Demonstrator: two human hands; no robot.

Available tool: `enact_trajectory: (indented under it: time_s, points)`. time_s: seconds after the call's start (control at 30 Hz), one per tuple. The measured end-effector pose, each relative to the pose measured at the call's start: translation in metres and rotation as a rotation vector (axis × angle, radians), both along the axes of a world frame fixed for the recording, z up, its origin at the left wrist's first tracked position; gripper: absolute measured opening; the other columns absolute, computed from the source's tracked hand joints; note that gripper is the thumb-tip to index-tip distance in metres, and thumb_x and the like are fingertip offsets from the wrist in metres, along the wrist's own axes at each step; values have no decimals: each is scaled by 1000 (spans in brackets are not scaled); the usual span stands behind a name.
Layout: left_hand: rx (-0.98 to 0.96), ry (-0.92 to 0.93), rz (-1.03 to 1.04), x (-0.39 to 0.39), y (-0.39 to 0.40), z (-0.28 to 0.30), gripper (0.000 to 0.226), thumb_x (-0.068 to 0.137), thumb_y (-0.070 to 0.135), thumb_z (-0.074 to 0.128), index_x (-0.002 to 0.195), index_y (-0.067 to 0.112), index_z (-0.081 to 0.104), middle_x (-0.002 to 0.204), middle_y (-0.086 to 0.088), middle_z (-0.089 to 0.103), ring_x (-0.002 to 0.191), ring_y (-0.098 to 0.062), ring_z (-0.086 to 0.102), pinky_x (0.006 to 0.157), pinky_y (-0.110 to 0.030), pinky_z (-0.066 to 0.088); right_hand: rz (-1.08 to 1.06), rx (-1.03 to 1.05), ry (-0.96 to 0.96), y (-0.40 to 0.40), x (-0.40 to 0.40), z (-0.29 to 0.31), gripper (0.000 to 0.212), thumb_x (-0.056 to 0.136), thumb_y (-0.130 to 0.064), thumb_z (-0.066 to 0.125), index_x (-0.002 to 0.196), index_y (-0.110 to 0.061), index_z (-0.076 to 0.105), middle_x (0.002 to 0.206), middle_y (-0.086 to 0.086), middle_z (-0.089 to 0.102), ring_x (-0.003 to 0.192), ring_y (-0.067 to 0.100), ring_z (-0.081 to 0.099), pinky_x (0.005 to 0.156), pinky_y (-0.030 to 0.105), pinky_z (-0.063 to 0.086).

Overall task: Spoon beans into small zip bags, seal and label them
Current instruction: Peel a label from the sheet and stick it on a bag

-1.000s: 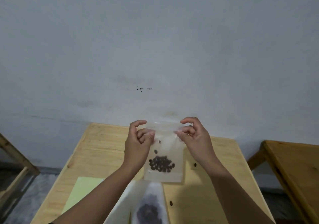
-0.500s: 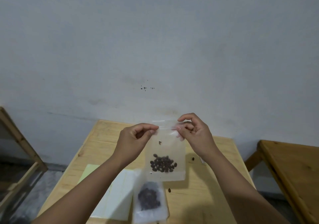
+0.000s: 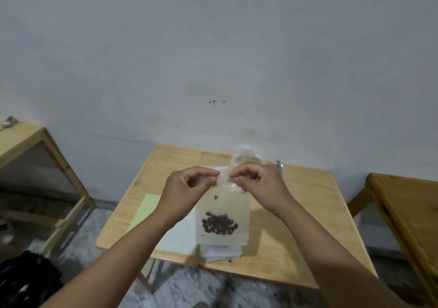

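Above table (image 3: 308, 189): zip bag (image 3: 222, 212) upright, vert.

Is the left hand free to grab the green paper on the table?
Probably not yet: the left hand and right hand both pinch the bag top. The green paper lies uncovered below the left arm.

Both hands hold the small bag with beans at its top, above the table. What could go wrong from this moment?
1. One bean sits high in the zip bag, apart from the pile of beans; it may get caught in the seal.
2. The left hand and right hand pinch only the top edge, so a slip could drop the bag onto the table.
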State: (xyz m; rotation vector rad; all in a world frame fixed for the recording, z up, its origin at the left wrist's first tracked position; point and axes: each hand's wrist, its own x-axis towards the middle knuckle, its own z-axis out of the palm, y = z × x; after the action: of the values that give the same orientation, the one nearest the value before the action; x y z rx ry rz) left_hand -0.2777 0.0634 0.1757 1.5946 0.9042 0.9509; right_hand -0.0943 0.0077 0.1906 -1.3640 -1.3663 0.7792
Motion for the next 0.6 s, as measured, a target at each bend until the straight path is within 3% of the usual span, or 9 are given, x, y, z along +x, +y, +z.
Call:
enact_trajectory:
  time_s: [0.2, 0.43, 0.6]
  points:
    - [33, 21, 46, -23, 2, -3, 24, 81, 14, 72, 78, 38, 74, 75, 9, 74, 73, -2, 67, 65, -9, 46, 19, -36, 3, 9, -27, -2, 28, 81, -4, 68, 73, -31, 72, 74, -17, 71, 71, -4, 63, 63, 11, 48]
    - [30, -4, -4, -68, 40, -7, 16, 80, 19, 74, 80, 35, 73, 78, 10, 73, 78, -4, 69, 70, -13, 49, 69, -83, 28, 50, -75, -1, 14, 75, -11, 76, 74, -25, 74, 77, -8, 73, 73, 1, 65, 64, 16, 49]
    - [113, 60, 21, -116, 84, -10, 17, 79, 20, 74, 75, 36, 70, 69, 19, 68, 57, 7, 57, 55, -5, 39, 38, -92, 90, 92, -128, -13, 12, 75, -11, 76, 73, -23, 75, 76, -7, 72, 67, 3, 62, 64, 15, 48]
